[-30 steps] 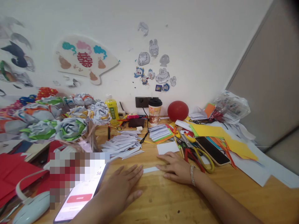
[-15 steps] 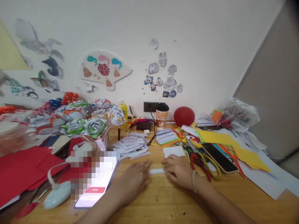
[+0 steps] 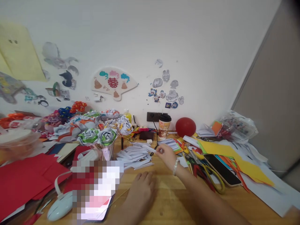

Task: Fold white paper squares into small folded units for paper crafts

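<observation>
My right hand [image 3: 165, 155] reaches to the right end of a heap of folded white paper strips [image 3: 134, 156]. Its fingers pinch the end of one white paper strip [image 3: 152, 149], which lies over the heap's edge. My left hand [image 3: 143, 188] rests on the wooden table in front of the heap, fingers stretched out and holding nothing. Partly behind my right wrist lies a white paper sheet [image 3: 182, 161]. A stack of white slips [image 3: 169, 144] sits just beyond my right hand.
Scissors [image 3: 212, 175] and a dark phone [image 3: 222, 170] lie to the right. A lit phone [image 3: 97, 212], red paper [image 3: 28, 178] and paper flowers [image 3: 106, 136] occupy the left. Behind stand a lidded cup [image 3: 164, 126] and a red balloon [image 3: 185, 127].
My right hand has moved forward and left to the heap with the strip that lay between both hands. My left hand remains on the table. The camera view has tilted up slightly.
</observation>
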Tool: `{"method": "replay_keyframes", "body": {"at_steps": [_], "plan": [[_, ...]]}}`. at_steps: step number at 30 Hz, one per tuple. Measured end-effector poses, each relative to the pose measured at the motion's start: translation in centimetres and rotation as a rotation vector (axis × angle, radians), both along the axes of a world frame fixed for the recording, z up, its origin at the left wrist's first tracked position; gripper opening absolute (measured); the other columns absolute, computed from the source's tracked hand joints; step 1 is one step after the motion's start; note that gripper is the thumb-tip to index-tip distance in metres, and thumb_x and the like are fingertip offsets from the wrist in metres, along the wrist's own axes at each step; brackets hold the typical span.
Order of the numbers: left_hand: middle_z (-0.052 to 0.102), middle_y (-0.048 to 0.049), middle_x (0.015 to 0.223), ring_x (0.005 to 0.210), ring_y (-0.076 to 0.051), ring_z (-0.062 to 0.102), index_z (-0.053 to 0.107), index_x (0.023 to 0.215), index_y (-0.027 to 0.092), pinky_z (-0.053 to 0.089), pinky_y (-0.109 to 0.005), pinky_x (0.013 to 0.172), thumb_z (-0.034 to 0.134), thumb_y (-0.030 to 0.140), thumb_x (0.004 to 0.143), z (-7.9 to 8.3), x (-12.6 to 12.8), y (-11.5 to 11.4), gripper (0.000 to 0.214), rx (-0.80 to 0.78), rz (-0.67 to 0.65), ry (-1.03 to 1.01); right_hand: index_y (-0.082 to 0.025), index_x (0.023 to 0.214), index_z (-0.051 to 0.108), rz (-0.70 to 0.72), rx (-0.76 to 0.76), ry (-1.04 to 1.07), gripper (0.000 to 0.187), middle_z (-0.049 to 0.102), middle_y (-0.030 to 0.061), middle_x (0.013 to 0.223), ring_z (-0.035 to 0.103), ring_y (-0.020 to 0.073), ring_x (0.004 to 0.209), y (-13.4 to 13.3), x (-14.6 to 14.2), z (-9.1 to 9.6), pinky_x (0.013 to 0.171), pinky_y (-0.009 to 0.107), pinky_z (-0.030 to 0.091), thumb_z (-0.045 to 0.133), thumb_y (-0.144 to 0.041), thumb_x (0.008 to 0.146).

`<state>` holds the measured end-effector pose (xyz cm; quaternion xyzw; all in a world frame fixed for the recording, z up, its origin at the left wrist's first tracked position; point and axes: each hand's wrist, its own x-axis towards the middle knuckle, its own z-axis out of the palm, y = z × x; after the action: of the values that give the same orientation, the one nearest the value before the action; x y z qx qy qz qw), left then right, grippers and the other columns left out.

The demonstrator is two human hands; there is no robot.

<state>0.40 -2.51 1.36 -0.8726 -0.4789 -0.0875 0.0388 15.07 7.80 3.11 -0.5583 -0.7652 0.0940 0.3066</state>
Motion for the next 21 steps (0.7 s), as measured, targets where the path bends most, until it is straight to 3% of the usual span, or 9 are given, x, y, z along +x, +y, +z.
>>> {"method": "replay_keyframes", "body": {"at_steps": [4, 7, 10, 14, 16, 18, 21], "plan": [[0.049, -0.0154, 0.13, 0.119, -0.032, 0.044, 0.056, 0.118, 0.011, 0.039, -0.046, 0.097, 0.052, 0.02, 0.082, -0.7, -0.3, 0.7, 0.037, -0.033, 0.055, 0.032, -0.016, 0.095, 0.062, -0.001, -0.003, -0.078, 0.026, 0.063, 0.0063, 0.095, 0.056, 0.0187, 0.09, 3.1, -4.1, 1.2, 0.077, 0.026, 0.041, 0.068, -0.028, 0.073], [0.045, -0.0163, 0.134, 0.124, -0.034, 0.039, 0.052, 0.123, 0.013, 0.034, -0.05, 0.1, 0.057, 0.031, 0.081, -0.6, -0.6, 1.0, 0.046, -0.055, 0.093, 0.046, -0.016, 0.087, 0.066, 0.002, -0.033, -0.161, 0.019, 0.064, 0.0081, 0.092, 0.057, 0.0203, 0.088, 3.2, -4.0, 1.2, 0.076, 0.028, 0.04, 0.068, -0.029, 0.073], [0.044, -0.0178, 0.135, 0.126, -0.035, 0.036, 0.051, 0.124, 0.013, 0.031, -0.053, 0.101, 0.058, 0.035, 0.081, -0.3, -0.8, 1.0, 0.049, -0.074, 0.11, 0.071, -0.016, 0.084, 0.067, 0.012, -0.012, -0.237, 0.012, 0.064, 0.0078, 0.091, 0.056, 0.02, 0.091, 1.5, -0.4, 1.0, 0.079, 0.028, 0.039, 0.056, -0.021, 0.082], [0.042, -0.0209, 0.135, 0.127, -0.037, 0.034, 0.05, 0.126, 0.01, 0.032, -0.053, 0.1, 0.058, 0.04, 0.081, -0.3, -0.7, 0.8, 0.055, -0.059, 0.123, 0.079, -0.013, 0.084, 0.067, 0.03, -0.006, -0.36, 0.013, 0.064, 0.0115, 0.091, 0.054, 0.0243, 0.093, -1.5, 6.1, 0.7, 0.083, 0.034, 0.039, 0.058, -0.012, 0.075], [0.043, -0.0207, 0.135, 0.127, -0.037, 0.034, 0.051, 0.124, 0.01, 0.033, -0.052, 0.1, 0.059, 0.04, 0.08, -0.2, -0.6, 0.8, 0.054, -0.046, 0.122, 0.085, -0.015, 0.091, 0.067, 0.074, -0.007, -0.426, 0.023, 0.065, 0.0103, 0.098, 0.052, 0.0251, 0.098, -2.5, 8.4, 0.3, 0.086, 0.035, 0.038, 0.064, -0.01, 0.069], [0.043, -0.0196, 0.135, 0.127, -0.037, 0.034, 0.052, 0.123, 0.01, 0.033, -0.051, 0.1, 0.058, 0.039, 0.08, -0.1, -0.5, 0.7, 0.052, -0.05, 0.118, 0.108, -0.015, 0.096, 0.065, 0.116, 0.031, -0.542, 0.025, 0.065, 0.0115, 0.103, 0.052, 0.0259, 0.099, -3.1, 9.6, -0.4, 0.087, 0.038, 0.038, 0.062, -0.011, 0.072], [0.043, -0.0183, 0.135, 0.127, -0.036, 0.035, 0.052, 0.123, 0.012, 0.034, -0.05, 0.1, 0.058, 0.039, 0.081, 0.2, -0.4, 0.6, 0.051, -0.06, 0.108, 0.138, -0.016, 0.084, 0.067, 0.165, 0.072, -0.647, 0.016, 0.068, 0.0105, 0.089, 0.055, 0.0239, 0.091, -3.4, 9.8, -1.5, 0.084, 0.038, 0.039, 0.056, -0.008, 0.078]]}}
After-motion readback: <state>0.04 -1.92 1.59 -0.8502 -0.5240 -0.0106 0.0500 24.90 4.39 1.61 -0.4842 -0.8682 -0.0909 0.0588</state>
